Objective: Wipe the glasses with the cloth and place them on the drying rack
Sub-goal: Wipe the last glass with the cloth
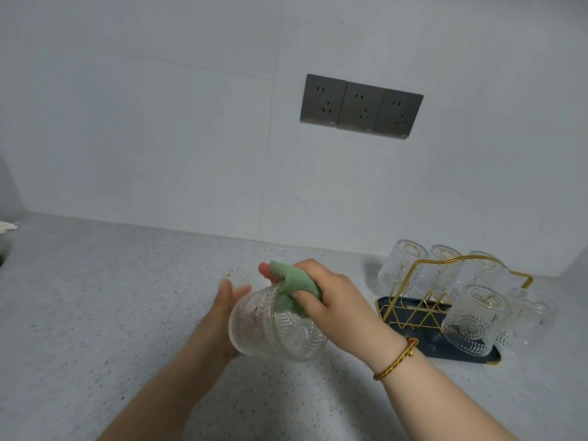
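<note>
A clear patterned glass (pixel 280 329) lies tilted on its side above the counter, its mouth toward me and to the left. My left hand (pixel 222 313) holds it from behind and beneath, with the fingers curled round its far side. My right hand (pixel 327 297) grips a green and pink cloth (pixel 291 281) and presses it on the glass's upper wall. The gold wire drying rack (pixel 423 300) on a dark tray (pixel 467 354) stands to the right with several glasses (pixel 474 319) upside down on its prongs.
The speckled grey counter (pixel 111 297) runs back to a pale wall with three dark sockets (pixel 361 106). A small white object (pixel 8 226) lies at the far left edge. Small brown crumbs (pixel 228 275) sit behind the hands.
</note>
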Demonstrator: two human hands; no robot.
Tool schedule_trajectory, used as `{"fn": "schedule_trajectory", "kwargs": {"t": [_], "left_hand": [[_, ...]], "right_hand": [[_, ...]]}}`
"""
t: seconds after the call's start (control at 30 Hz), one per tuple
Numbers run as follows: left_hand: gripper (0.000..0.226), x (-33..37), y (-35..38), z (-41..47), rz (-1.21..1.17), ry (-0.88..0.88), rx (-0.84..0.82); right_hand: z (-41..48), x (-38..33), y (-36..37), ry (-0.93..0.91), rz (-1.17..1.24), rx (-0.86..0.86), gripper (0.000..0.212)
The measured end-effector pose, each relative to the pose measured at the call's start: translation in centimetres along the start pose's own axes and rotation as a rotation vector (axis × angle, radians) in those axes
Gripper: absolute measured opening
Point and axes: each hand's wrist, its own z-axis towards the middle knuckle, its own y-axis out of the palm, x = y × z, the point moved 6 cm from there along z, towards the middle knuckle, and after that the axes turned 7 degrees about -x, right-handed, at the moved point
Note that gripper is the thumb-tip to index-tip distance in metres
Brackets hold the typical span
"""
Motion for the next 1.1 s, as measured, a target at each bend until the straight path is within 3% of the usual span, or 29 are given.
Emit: {"fn": "schedule_trajectory", "kwargs": {"t": [0.1,0.23,0.33,0.37,0.43,0.5,0.57,0.63,0.7,0.8,0.83,0.93,1.03,1.1], "left_hand": [[0.070,-1.2,1.0,-0.8,-0.047,-0.167,-0.120],[0.047,-0.7,0.5,-0.5,-0.128,0.018,-0.064],[0.082,0.3,0.1,-0.4,-0.104,0.145,-0.090],[0.076,0.3,0.1,-0.4,-0.119,0.132,-0.096],[0.046,-0.1,0.3,-0.7,-0.181,0.026,-0.084],[0.058,-1.0,1.0,-0.7,-0.180,-0.136,-0.137],[0.065,-1.5,1.4,-0.8,-0.174,-0.203,-0.155],[0.056,-1.0,1.4,-0.8,-0.206,-0.128,-0.126],[0.059,-0.4,1.1,-0.4,-0.241,0.006,-0.133],[0.099,0.4,0.9,-0.4,-0.283,0.104,-0.166],[0.099,0.5,1.0,-0.4,-0.312,0.105,-0.170],[0.063,0.3,1.7,-0.8,-0.321,-0.009,-0.191],[0.068,-1.4,1.9,-0.9,-0.261,-0.178,-0.208],[0.060,-1.4,1.8,-1.0,-0.237,-0.166,-0.166]], "right_hand": [[-0.3,-0.2,0.4,-0.086,-0.009,0.039,0.027],[-0.3,2.4,1.1,0.076,0.189,0.051,0.013],[-0.3,4.9,2.6,0.307,0.596,0.047,0.020],[-0.3,5.3,2.6,0.337,0.610,0.064,0.020],[-0.5,4.2,1.9,0.245,0.462,0.093,0.016],[-0.5,1.8,1.1,0.006,0.206,0.102,0.013],[-0.6,0.6,1.3,-0.159,-0.010,0.087,0.028],[-0.5,1.1,1.4,-0.122,0.024,0.086,0.028],[-0.4,2.8,1.2,0.046,0.253,0.110,0.013],[-0.5,4.4,1.4,0.228,0.533,0.124,0.017],[-0.5,4.4,1.4,0.225,0.527,0.127,0.018],[-0.8,1.8,0.7,-0.001,0.243,0.169,0.013],[-0.9,0.4,1.3,-0.243,-0.133,0.147,0.019],[-0.9,1.1,1.4,-0.178,-0.071,0.141,0.017]]}}
